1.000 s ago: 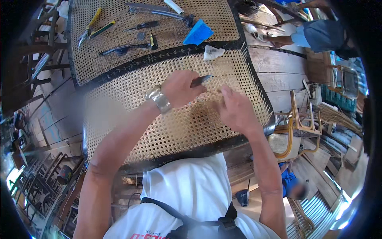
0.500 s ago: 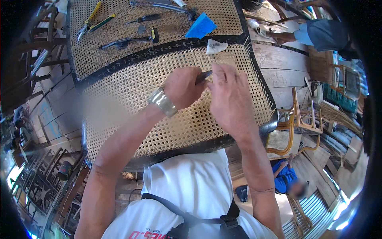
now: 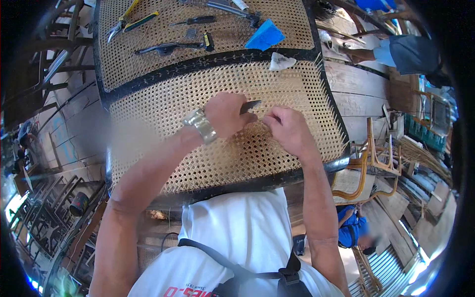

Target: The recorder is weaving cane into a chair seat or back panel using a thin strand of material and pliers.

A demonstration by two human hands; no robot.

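Observation:
Woven cane webbing (image 3: 168, 143), set in a black frame, lies in front of me. Just above it, my left hand (image 3: 227, 116), with a metal cuff on the wrist, is closed around a small dark blade (image 3: 251, 105) whose tip points right. My right hand (image 3: 291, 131) is a short gap to the right, thumb and fingers pinched together. Whatever sits in that pinch, perhaps a thin strand, is too fine to make out. Loose cane ends stick up along the right edge of the panel.
Beyond the black crossbar lie pliers (image 3: 121, 24), a screwdriver (image 3: 198, 20), a dark tool with a blocky end (image 3: 170, 47), a blue sheet (image 3: 265, 35) and a white lump (image 3: 281, 62). Chair frames (image 3: 368, 163) stand at right. Other people (image 3: 352, 227) are nearby.
My right hand has come away from the blade's tip and dropped lower, its fingers now pinched. My left hand keeps the blade. The whole view has shifted slightly.

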